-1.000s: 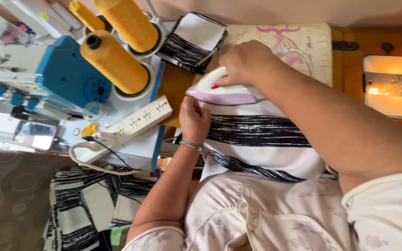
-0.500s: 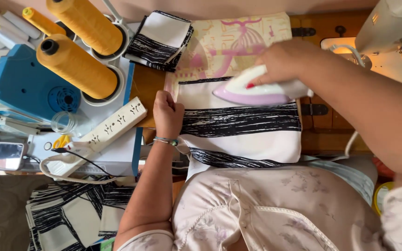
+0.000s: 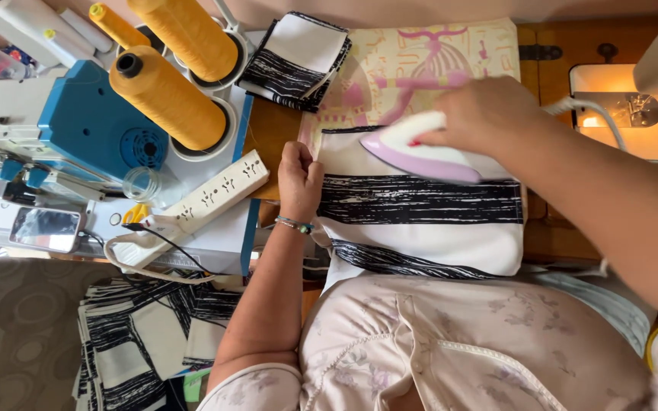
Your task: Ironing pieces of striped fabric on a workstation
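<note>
We had the right hand (image 3: 489,114) clamped on the pink-soled iron (image 3: 420,152), sitting on the striped fabric panel (image 3: 420,221) atop the patterned pressing mat (image 3: 436,53). Left hand (image 3: 300,183) lay flat, fingers together, pinning the panel's left edge w/ nothing gripped. Best kept taut, fingers well off the soleplate; 2 yellow thread cones (image 3: 169,99) stood nearby.
</note>
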